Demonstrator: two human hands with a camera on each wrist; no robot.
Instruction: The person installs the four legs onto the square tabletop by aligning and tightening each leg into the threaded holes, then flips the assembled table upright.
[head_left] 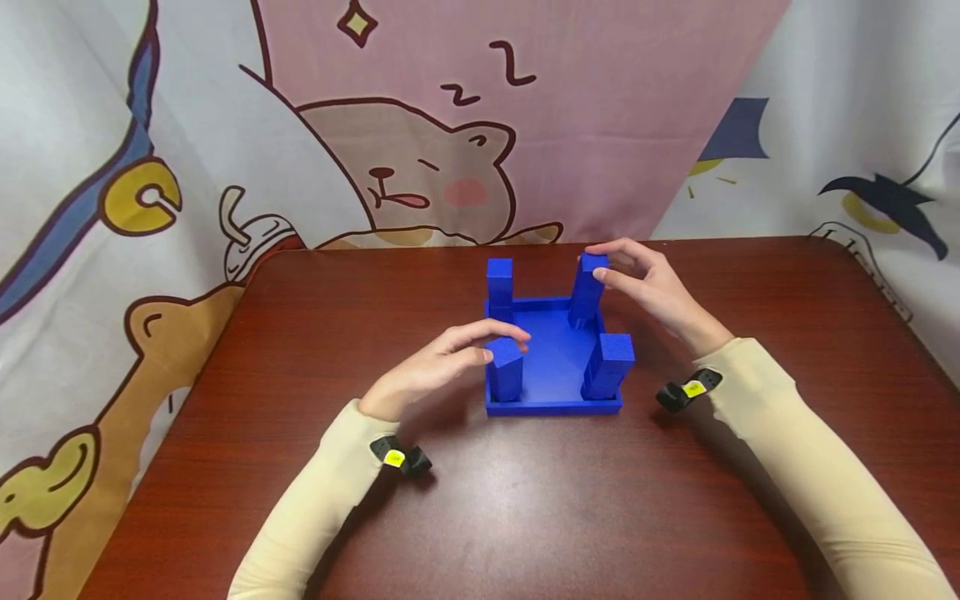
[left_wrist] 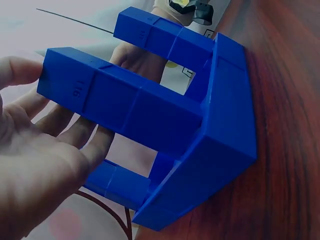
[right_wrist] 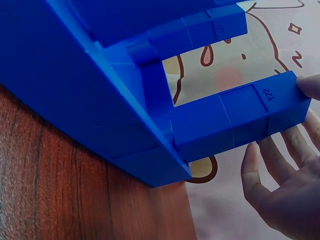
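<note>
A square blue tray (head_left: 555, 358) with a low rim sits on the table, a square blue post standing up in each corner. My left hand (head_left: 431, 367) holds the top of the near-left post (head_left: 507, 379), thumb on one side and fingers around the back. That post (left_wrist: 95, 90) bears the number 116 in the left wrist view. At the far-right post (head_left: 587, 287), my right hand (head_left: 660, 292) grips the upper end between thumb and fingers. In the right wrist view this post (right_wrist: 240, 115) is marked 122. Both posts lean slightly within the tray.
The near-right post (head_left: 609, 367) and far-left post (head_left: 500, 283) stand untouched in their corners. Beneath everything is a dark reddish-brown wooden table (head_left: 480, 500). A cloth backdrop (head_left: 585, 125) with cartoon animals hangs along its back edge. Each wrist wears a small black camera.
</note>
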